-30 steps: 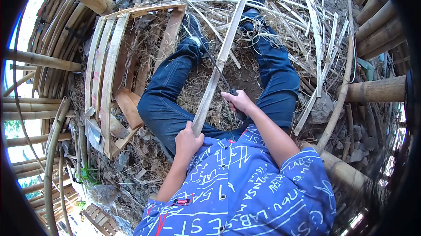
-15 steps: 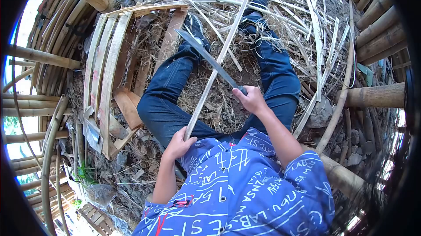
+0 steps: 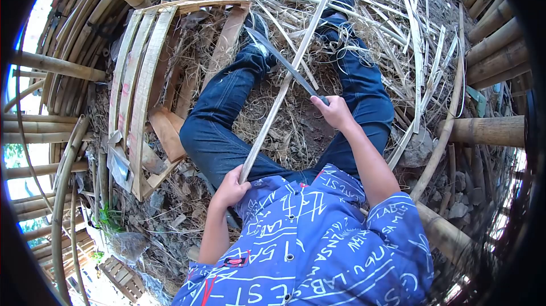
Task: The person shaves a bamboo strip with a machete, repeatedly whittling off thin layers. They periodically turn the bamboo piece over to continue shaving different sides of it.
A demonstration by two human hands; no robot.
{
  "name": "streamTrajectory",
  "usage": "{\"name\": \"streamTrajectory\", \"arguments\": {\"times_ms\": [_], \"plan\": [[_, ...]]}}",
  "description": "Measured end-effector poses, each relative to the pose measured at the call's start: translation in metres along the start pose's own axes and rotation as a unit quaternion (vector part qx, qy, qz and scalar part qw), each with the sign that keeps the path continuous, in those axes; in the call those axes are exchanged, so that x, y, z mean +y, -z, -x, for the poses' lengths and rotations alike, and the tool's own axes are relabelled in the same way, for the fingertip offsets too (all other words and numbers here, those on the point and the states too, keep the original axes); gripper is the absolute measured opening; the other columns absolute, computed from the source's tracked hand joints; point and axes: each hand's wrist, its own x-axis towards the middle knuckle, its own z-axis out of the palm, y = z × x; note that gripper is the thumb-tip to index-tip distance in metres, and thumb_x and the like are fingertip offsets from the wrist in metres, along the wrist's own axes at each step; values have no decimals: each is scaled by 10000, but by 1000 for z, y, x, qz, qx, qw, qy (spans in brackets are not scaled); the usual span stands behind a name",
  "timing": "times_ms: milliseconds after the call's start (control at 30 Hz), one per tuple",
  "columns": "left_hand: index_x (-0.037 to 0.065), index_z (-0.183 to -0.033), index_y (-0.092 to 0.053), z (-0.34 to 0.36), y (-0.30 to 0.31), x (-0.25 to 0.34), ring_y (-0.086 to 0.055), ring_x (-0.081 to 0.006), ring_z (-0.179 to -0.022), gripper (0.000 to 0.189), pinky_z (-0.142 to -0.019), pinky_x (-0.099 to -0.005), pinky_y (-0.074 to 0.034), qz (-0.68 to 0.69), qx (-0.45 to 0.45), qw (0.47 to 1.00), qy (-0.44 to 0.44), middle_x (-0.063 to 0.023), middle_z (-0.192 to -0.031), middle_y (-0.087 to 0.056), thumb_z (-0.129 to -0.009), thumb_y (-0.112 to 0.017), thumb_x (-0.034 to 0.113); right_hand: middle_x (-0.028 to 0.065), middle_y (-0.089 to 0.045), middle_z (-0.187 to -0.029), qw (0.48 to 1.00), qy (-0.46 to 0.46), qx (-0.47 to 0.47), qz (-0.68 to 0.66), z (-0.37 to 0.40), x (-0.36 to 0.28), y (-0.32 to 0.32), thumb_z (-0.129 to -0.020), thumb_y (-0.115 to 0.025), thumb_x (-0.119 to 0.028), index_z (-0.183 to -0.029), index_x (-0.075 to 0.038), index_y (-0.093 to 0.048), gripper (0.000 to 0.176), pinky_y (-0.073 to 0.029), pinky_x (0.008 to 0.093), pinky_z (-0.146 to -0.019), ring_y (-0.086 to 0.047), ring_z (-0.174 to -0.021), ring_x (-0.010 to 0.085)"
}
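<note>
At the strip's near end I see the left hand (image 3: 230, 186) wrapped tight around it, just above the lap. Up and to the right, the right hand (image 3: 335, 114) is closed on the handle of the knife (image 3: 281, 60). Its dark blade slants up-left and crosses the strip (image 3: 284, 87) about midway. I cannot tell whether the edge bites or only lies against it. The blade's tip ends just beside the left shoe (image 3: 257, 24).

Both hands sit between the spread legs (image 3: 222, 112), and the only bare ground (image 3: 296, 129) is that wedge of dirt and dry shavings. To the left, close along the left leg, a slatted frame (image 3: 142, 78) leans and shuts off that side. To the right, beyond the right leg, lie a stone (image 3: 421, 144) and thick poles (image 3: 489, 129). Ahead, past the shoes, loose splits (image 3: 415, 50) cover the ground in a tangle, and the strip's far end reaches in among them.

The strip is long, thin and flat, pale and dry-looking. It runs straight from the left hand up and to the right, past the right shoe, and narrows towards its far end.
</note>
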Motion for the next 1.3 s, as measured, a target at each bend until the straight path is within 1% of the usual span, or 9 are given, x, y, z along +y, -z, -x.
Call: {"name": "streamTrajectory", "arguments": {"times_ms": [200,267,500,800,900,1000,1067,1167,1300], "plan": [[-42,-1275,-528,-3,1,-6,-480,-110,-727,607,-655,-253,-423,23,-9,999,22,6,-803,-521,-681,-588,63,165,-532,-517,998,38,-18,-51,15,-11,-14,-865,-587,-602,-648,40,-612,678,-426,407,-546,-519,-503,249],[-66,-1289,-502,-4,3,-1,-567,-175,-939,612,-865,-286,-457,14,-34,997,70,-122,-1006,-625,-697,-591,60,164,-522,-509,999,25,-24,-35,15,-15,-15,-864,-588,-602,-642,46,-603,685,-419,401,-534,-514,-493,244],[-66,-1283,-505,-3,5,7,-555,-180,-890,615,-827,-283,-458,17,-41,996,83,-111,-951,-608,-687,-577,66,109,-491,-493,996,9,-30,-82,3,5,-21,-848,-600,-621,-594,49,-571,717,-397,377,-511,-475,-499,164],[-68,-1250,-527,-6,1,-10,-564,-185,-884,582,-831,-284,-459,34,-26,997,65,-116,-934,-621,-688,-587,72,92,-484,-497,993,46,-30,-102,0,13,-30,-859,-617,-578,-620,42,-586,664,-385,368,-505,-456,-502,151],[-78,-1222,-536,-6,-6,-21,-603,-204,-911,555,-846,-311,-471,26,5,1000,9,-180,-963,-649,-699,-610,92,86,-491,-510,992,47,-32,-110,9,14,-26,-872,-612,-559,-648,34,-599,634,-393,358,-514,-462,-517,145],[-94,-1164,-545,-3,-13,-17,-653,-273,-919,510,-824,-356,-489,-54,49,997,-25,-274,-961,-647,-708,-634,117,90,-499,-516,991,36,-28,-125,10,16,-23,-876,-604,-564,-678,34,-622,630,-402,354,-525,-472,-530,145],[-97,-1089,-551,-2,-17,-8,-671,-388,-875,456,-752,-402,-509,-82,81,993,-18,-329,-891,-627,-712,-656,139,95,-502,-518,990,30,-22,-137,7,19,-20,-878,-600,-567,-697,35,-635,630,-407,354,-532,-479,-537,146],[-75,-1001,-554,6,-21,16,-639,-463,-801,378,-672,-444,-510,-131,99,986,6,-326,-798,-616,-715,-667,146,112,-522,-528,990,8,-37,-134,-2,20,-20,-878,-594,-574,-729,38,-657,633,-413,359,-539,-488,-540,154],[-44,-934,-546,17,-25,26,-626,-471,-761,329,-644,-480,-505,-158,130,979,-17,-306,-747,-616,-718,-679,166,158,-572,-561,997,22,-33,-62,-3,3,-8,-861,-588,-607,-707,45,-650,673,-444,396,-572,-553,-546,240]]}}
